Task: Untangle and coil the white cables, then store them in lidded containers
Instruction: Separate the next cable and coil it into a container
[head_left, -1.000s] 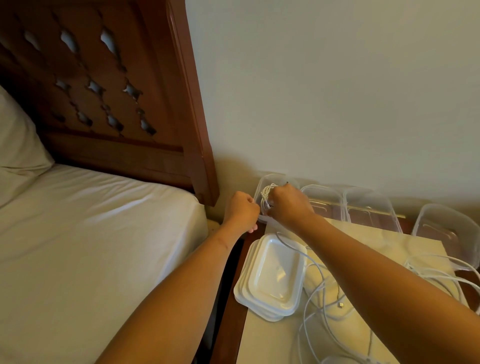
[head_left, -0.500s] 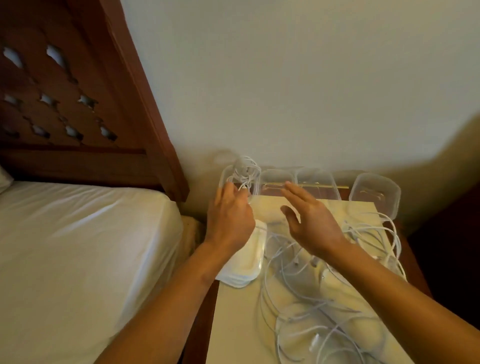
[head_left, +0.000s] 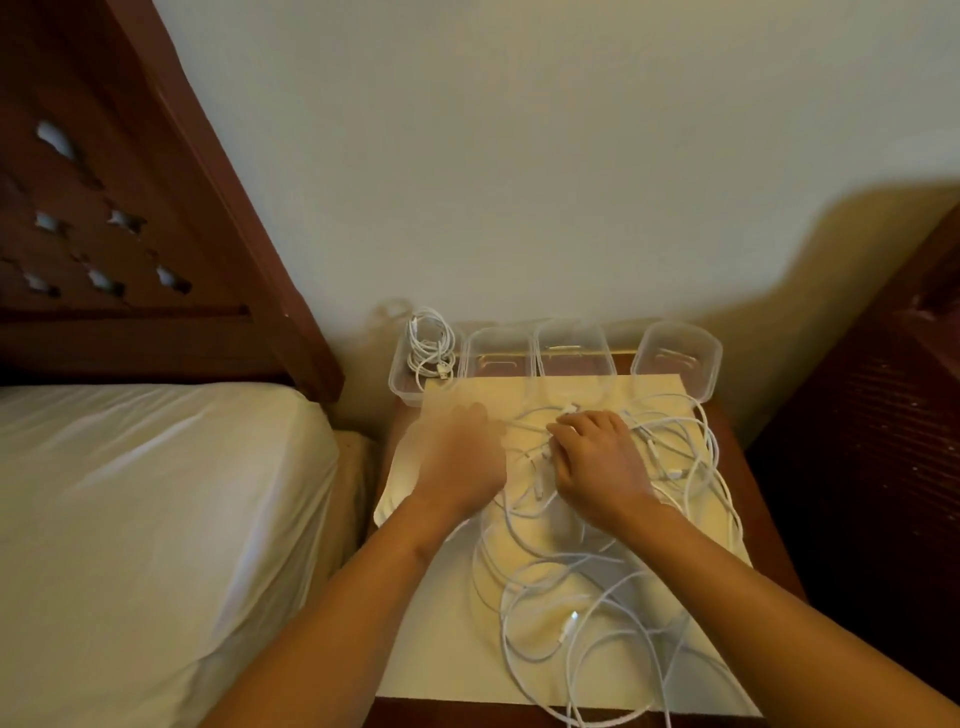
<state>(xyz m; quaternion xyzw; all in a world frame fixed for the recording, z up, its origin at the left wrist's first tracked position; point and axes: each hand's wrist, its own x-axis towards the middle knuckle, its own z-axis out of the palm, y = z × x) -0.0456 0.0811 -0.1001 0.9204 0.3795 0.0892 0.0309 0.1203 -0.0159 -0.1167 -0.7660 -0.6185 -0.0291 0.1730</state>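
Note:
Loose white cables (head_left: 587, 582) lie tangled across a cream mat (head_left: 441, 649) on the bedside table. One coiled white cable (head_left: 428, 347) sits in the leftmost clear container (head_left: 402, 387). Three more clear containers (head_left: 574, 345) stand in the same row by the wall, with nothing visible in them. My right hand (head_left: 597, 462) is down in the far part of the tangle, its fingers curled round cable strands. My left hand (head_left: 457, 457) is blurred and hovers just left of it, over the stack of white lids (head_left: 392, 493); its fingertips are hidden.
A bed with a white sheet (head_left: 156, 509) lies close on the left under a dark wooden headboard (head_left: 130, 234). The wall (head_left: 519, 156) is directly behind the containers. Dark wooden furniture (head_left: 883, 415) stands to the right of the table.
Both hands left the leftmost container, where the coiled cable now lies, and came down onto the tangle. The camera tilted down and to the right.

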